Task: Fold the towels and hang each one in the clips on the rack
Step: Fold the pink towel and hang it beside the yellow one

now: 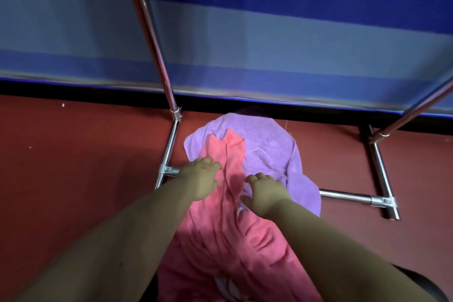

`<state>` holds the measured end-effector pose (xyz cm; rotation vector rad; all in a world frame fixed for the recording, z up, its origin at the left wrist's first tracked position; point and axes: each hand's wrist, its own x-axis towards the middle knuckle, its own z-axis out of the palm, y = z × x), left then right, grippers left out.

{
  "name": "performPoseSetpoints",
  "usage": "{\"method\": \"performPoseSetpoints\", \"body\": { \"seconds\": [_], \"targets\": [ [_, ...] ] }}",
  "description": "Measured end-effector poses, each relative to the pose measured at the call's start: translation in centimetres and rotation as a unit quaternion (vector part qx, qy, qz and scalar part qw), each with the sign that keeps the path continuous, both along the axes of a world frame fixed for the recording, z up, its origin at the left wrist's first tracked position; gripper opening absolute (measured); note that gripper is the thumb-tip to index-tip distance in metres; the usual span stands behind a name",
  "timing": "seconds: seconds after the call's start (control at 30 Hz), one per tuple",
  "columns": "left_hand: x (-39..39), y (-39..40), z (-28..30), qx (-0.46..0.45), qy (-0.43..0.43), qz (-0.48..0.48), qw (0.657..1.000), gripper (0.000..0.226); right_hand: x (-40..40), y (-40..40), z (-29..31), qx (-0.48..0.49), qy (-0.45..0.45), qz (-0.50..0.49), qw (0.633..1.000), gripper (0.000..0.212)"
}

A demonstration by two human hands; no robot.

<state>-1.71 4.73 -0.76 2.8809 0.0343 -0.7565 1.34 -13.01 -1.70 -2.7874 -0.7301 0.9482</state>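
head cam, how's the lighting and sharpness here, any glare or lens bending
Head view: dim, with a purple-blue cast; the left hand and right hand are soft-edged on the pink towel, which carries a shadow between them; the purple towel looks washed out; bright glare streaks run along the chrome rack; the wide lens bows the blue striped wall.

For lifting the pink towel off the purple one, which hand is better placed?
Probably the left hand: its fingers lie on the pink towel near its narrow far end. The right hand rests at the pink edge, partly over the purple towel.
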Motion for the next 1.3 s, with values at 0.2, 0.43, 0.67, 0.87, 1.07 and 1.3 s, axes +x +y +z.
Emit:
{"method": "performPoseSetpoints", "body": {
  "seconds": [0.2, 0.43, 0.67, 0.87, 1.07, 1.3],
  "targets": [
    [1.5, -0.7, -5.2, -0.017, 0.019, -0.035, 0.999, 0.053, 0.6, 2.1, -4.8, 0.046, 0.042, -0.082, 0.995, 0.049],
    [2.3, -1.1, -8.4, -0.008, -0.03, -0.012, 0.999, 0.032, -0.4, 3.0, -7.9, 0.093, 0.005, -0.141, 0.986, 0.042],
    [1.2, 0.1, -5.8, -0.006, -0.046, -0.043, 0.998, 0.028, -1.1, 2.3, -6.5, 0.208, 0.061, -0.24, 0.946, 0.012],
    [-0.6, -1.1, 3.2, -0.131, -0.055, 0.059, 0.988, 0.02, -1.8, -0.1, 3.5, 0.316, 0.131, -0.265, 0.902, 0.013],
    [-4.7, -4.2, 14.5, -0.163, -0.097, 0.063, 0.98, 0.023, -4.3, -5.0, 15.1, 0.335, 0.077, -0.21, 0.915, 0.023],
    [-11.4, -5.2, 24.2, -0.174, -0.161, 0.035, 0.971, 0.024, -8.5, -12.1, 25.7, 0.363, -0.011, -0.191, 0.912, 0.022]
  ]
}}
